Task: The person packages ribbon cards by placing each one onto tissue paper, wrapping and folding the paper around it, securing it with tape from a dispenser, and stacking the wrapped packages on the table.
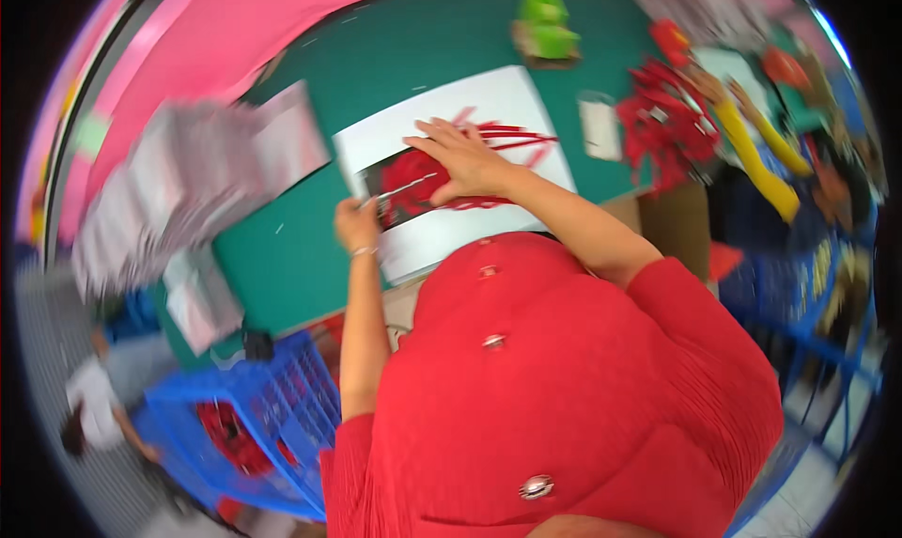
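Observation:
A white board or sheet (pixel 507 92) lies on the green table in front of me. On it is a dark flat packet (pixel 387 220) with a bunched red item (pixel 411 183) in it, and red straps (pixel 517 143) trail off to the right. My left hand (pixel 357 226) is closed at the packet's left end, its fingers pinched on the edge. My right hand (pixel 460 160) lies flat over the red item and straps, fingers spread. A thin pale line runs across the red item between the hands. Motion blur hides finer detail.
Stacks of pale printed sheets (pixel 202 176) stand at the left. A green object (pixel 547 26) sits at the back. To the right are a red strap pile (pixel 667 120) and a co-worker's yellow sleeves (pixel 756 162). A blue crate (pixel 249 416) stands lower left.

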Available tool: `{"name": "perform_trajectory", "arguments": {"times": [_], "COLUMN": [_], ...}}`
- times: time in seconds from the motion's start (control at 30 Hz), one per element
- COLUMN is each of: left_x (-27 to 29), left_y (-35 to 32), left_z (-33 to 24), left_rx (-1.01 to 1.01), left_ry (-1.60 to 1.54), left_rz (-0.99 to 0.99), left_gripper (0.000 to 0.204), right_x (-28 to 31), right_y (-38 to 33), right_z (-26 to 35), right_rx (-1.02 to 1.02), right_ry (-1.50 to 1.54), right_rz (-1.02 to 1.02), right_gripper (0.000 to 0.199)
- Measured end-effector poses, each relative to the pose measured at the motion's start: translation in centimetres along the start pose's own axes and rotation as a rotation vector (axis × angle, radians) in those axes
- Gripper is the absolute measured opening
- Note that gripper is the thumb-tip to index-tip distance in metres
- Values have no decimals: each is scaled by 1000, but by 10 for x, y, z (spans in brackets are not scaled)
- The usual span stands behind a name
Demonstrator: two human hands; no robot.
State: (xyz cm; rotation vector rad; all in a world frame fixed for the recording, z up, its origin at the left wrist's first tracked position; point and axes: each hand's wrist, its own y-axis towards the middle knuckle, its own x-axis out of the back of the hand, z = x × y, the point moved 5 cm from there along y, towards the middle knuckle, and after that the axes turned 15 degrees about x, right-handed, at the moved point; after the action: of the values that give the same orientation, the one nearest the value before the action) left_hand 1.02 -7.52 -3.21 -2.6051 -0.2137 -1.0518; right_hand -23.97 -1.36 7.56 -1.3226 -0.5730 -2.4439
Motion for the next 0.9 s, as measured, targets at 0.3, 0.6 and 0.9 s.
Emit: {"name": "perform_trajectory", "arguments": {"times": [0.3,0.6,0.9], "left_x": [-4,-5,-3], "left_y": [7,-9,-20], "left_z": [-2,-22,-50], "left_rx": [4,-201,-250], "left_ry": [-93,-64,8], "left_rz": [113,80,181], "left_gripper": [29,27,23], "right_x": [71,83,65], "right_y": [-269,-237,-219], "right_z": [-191,-152,-163], "right_rx": [-1211,-1237,-831], "right_ry": [59,-220,-128], "right_rz": [-370,-153,-579], "right_gripper": [56,42,20]}}
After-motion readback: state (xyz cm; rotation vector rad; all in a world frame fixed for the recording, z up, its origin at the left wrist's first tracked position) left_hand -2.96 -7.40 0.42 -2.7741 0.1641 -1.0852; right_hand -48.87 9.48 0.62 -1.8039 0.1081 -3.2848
